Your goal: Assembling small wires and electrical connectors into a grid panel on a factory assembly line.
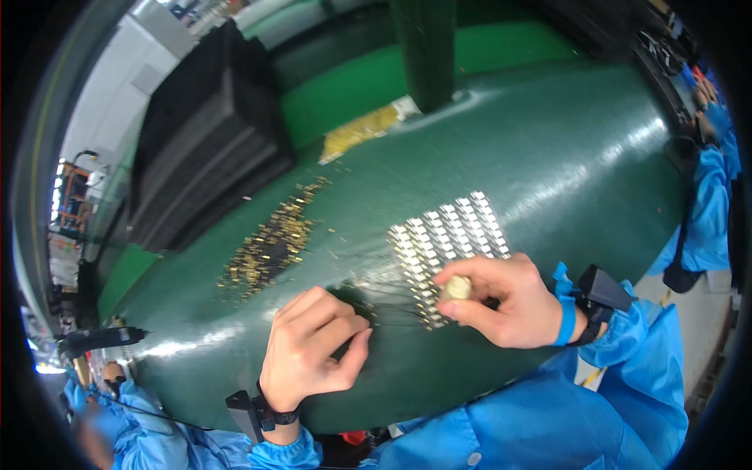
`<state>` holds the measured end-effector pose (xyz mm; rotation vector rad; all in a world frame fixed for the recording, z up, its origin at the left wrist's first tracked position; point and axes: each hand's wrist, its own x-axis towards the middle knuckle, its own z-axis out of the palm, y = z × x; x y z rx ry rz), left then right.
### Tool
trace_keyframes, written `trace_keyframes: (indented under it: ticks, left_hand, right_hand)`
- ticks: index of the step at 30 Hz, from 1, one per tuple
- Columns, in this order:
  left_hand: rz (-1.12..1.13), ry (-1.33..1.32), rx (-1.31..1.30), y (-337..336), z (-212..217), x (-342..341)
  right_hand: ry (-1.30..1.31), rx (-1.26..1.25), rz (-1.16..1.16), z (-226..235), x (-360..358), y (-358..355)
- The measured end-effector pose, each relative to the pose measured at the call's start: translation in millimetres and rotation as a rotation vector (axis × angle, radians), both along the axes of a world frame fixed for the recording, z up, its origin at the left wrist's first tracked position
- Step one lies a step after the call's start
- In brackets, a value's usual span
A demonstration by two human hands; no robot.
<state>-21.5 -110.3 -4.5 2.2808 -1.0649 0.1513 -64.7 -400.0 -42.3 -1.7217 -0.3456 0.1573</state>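
Observation:
My right hand (501,301) pinches a small pale, brass-coloured piece (457,288) between thumb and fingers, right over the near end of a black tray (446,239) filled with rows of shiny little parts. My left hand (313,348) rests curled on the green table (548,157) just left of the tray, thumb and fingertips pressed together; whether it holds anything is hidden. Both wrists wear straps with small black devices. A loose scatter of small gold parts (270,247) lies on the table to the left of the tray.
A stack of black foam trays (207,137) stands at the back left. A second heap of gold parts (360,129) lies beside a dark green post (427,51). Another person in a blue coat (709,204) is at the right edge. A dark tool (98,338) lies at the left.

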Motion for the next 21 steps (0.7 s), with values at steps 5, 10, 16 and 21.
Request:
trace_keyframes:
  ticks: [5, 10, 16, 21]
  left_hand:
    - [0.497, -0.032, -0.054, 59, 4, 25]
    - [0.570, -0.033, -0.039, 85, -24, 36]
    - [0.563, -0.158, -0.127, 81, -34, 45]
    - [0.606, -0.164, -0.184, 80, -33, 43]
  right_hand:
    - [0.002, 0.029, -0.015, -5, -9, 1]
    - [0.082, 0.092, -0.012, -10, -10, 4]
    - [0.064, 0.146, -0.026, -13, -4, 4]
    - [0.066, 0.229, -0.076, -11, 4, -1]
